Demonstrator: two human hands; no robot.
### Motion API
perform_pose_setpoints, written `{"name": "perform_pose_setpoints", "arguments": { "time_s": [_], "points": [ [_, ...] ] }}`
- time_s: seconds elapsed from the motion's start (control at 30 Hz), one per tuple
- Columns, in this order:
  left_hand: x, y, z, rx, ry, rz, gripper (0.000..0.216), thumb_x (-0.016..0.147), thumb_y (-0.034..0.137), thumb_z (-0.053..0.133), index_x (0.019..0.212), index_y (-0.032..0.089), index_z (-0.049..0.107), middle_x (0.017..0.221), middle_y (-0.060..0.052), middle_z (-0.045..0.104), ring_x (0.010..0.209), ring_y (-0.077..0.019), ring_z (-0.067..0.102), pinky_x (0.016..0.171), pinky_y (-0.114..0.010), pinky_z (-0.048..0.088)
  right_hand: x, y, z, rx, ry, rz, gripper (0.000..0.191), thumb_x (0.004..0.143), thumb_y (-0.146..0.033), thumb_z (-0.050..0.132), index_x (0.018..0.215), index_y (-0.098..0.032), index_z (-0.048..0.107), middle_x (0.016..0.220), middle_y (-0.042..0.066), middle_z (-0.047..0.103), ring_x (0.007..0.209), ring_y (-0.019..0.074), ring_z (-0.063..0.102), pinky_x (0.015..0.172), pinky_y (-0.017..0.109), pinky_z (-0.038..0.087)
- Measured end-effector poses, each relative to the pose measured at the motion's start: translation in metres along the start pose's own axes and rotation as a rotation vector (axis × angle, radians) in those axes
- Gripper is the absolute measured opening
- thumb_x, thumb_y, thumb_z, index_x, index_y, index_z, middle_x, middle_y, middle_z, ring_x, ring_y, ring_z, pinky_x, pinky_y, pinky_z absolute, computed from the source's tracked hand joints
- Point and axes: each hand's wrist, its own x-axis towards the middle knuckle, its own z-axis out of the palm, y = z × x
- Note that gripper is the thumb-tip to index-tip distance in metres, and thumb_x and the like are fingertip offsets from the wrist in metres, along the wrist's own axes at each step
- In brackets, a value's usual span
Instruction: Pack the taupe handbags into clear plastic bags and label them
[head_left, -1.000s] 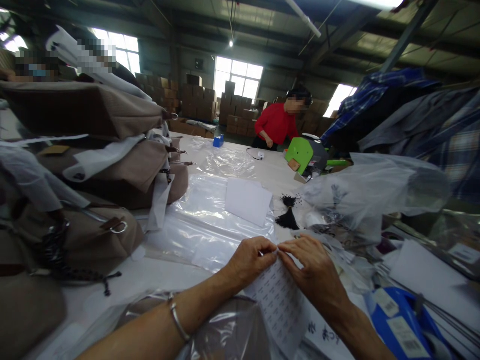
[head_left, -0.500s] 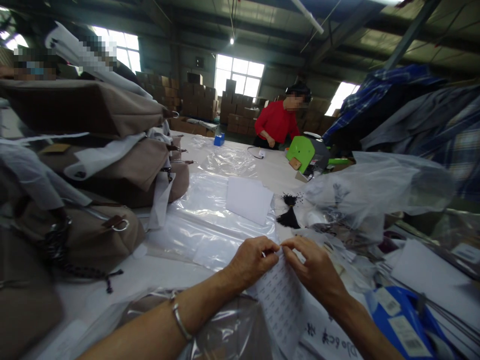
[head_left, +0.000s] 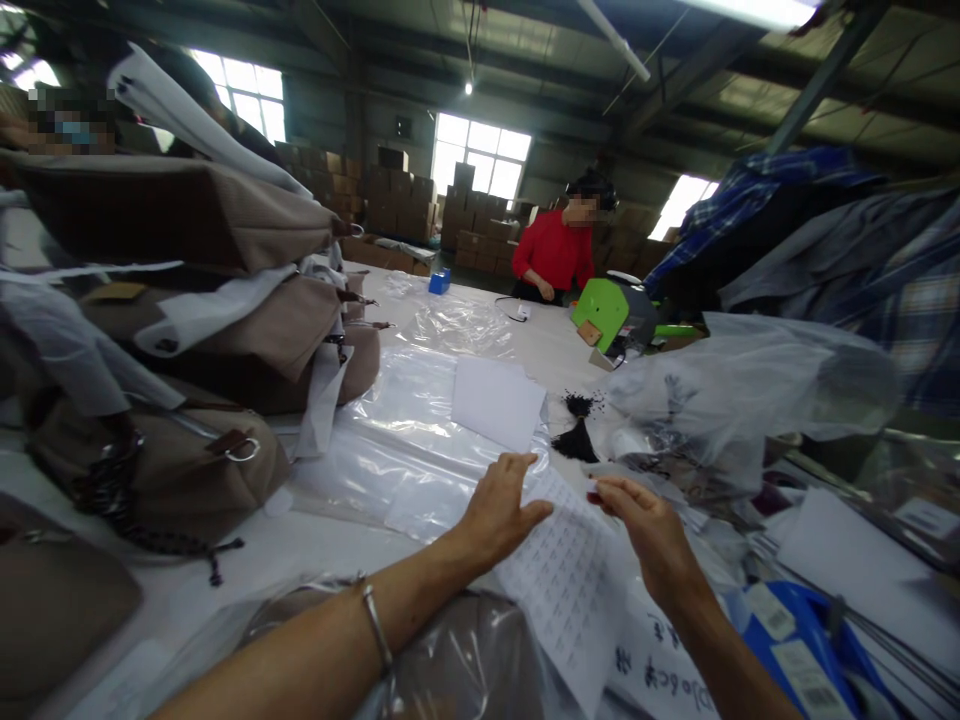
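White paper, thin and slightly curled: a printed sheet [head_left: 566, 580] covered in rows of small dark marks, lying on the table [head_left: 330, 545] directly in front of the wearer, between the two hands.

Left hand [head_left: 501, 510]: forearm comes in from below and left of the sheet. Palm down, fingers straight and together along the sheet's upper left edge, thumb spread onto the paper. Open, resting on the sheet, not gripping it. Plain metal bangle [head_left: 377, 630] on the wrist.

Right hand [head_left: 646, 528]: just right of the sheet's top corner, apart from the left hand. Wrist bent, thumb and forefinger pinched tip to tip. What sits between them is too small to tell.

Beyond the sheet: flat, glossy clear plastic bags [head_left: 416, 440]. A stiff white card [head_left: 496, 400] lies on them.
Beyond and slightly right of the sheet: black tassel [head_left: 576, 440], fringed, with loose black crumbs behind it.
Right of the sheet: crumpled plastic bag [head_left: 750, 385], cloudy and puffed up.
Lower right of the sheet: blue case [head_left: 795, 640], smooth, with barcode labels.
Left of the sheet: stacked brown fabric bags [head_left: 225, 330], matte weave, metal rings and braided cords.
Far beyond the sheet: green machine [head_left: 602, 308], angular. A person in a red top [head_left: 555, 255] stands behind it.
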Motion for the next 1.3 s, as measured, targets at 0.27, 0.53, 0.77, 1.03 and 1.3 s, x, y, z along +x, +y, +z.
{"name": "perform_pose_setpoints", "arguments": {
  "time_s": [0.27, 0.53, 0.77, 1.03, 1.3],
  "points": [
    [-0.016, 0.058, -0.034, 0.009, -0.176, -0.027, 0.018, 0.079, 0.019, 0.056, 0.081, 0.017, 0.074, 0.073, 0.001, 0.067, 0.071, -0.0162, 0.058, 0.065, -0.026, 0.041, -0.037, -0.048, 0.02, -0.51, 0.184, -0.896, 0.012, 0.091, -0.026, 0.06, 0.091, -0.023, 0.071, 0.091, 0.005, 0.075, 0.087, 0.0231, 0.068, 0.085, 0.039, 0.046],
    [-0.072, 0.076, -0.096, -0.089, 0.0, -0.046, 0.023, 0.083, 0.038, 0.065, 0.082, 0.015, 0.068, 0.074, 0.003, 0.062, 0.072, -0.0125, 0.053, 0.065, -0.022, 0.039, -0.072, -0.088, 0.06, -0.475, -0.012, -1.169, 0.022, 0.095, -0.019, 0.056, 0.115, -0.018, 0.067, 0.11, 0.008, 0.072, 0.102, 0.0245, 0.064, 0.094, 0.042, 0.044],
    [-0.134, 0.077, -0.136, -0.071, 0.117, -0.026, 0.006, 0.081, 0.019, 0.061, 0.076, 0.016, 0.061, 0.07, 0.005, 0.056, 0.071, -0.0103, 0.05, 0.066, -0.02, 0.038, -0.081, -0.124, 0.085, -0.19, -0.38, -0.789, 0.015, 0.092, -0.04, 0.063, 0.098, -0.029, 0.072, 0.095, -0.002, 0.076, 0.084, 0.0186, 0.072, 0.072, 0.027, 0.055],
    [-0.168, 0.079, -0.157, 0.264, 0.179, 0.06, 0.01, 0.08, 0.008, 0.059, 0.077, 0.016, 0.063, 0.073, 0.004, 0.063, 0.069, -0.0099, 0.057, 0.065, -0.019, 0.039, -0.086, -0.165, 0.119, -0.291, -0.728, -0.842, 0.014, 0.088, -0.039, 0.067, 0.08, -0.029, 0.072, 0.082, -0.004, 0.073, 0.08, 0.0171, 0.066, 0.082, 0.03, 0.047],
    [-0.213, 0.073, -0.165, 0.46, 0.392, -0.036, 0.015, 0.085, 0.009, 0.055, 0.074, 0.019, 0.059, 0.073, 0.003, 0.063, 0.071, -0.0118, 0.06, 0.067, -0.022, 0.044, -0.092, -0.172, 0.122, -0.238, -0.814, -0.306, 0.028, 0.078, -0.048, 0.067, 0.071, -0.021, 0.071, 0.068, 0.0, 0.066, 0.065, 0.0164, 0.057, 0.062, 0.028, 0.04]
  ]
}}
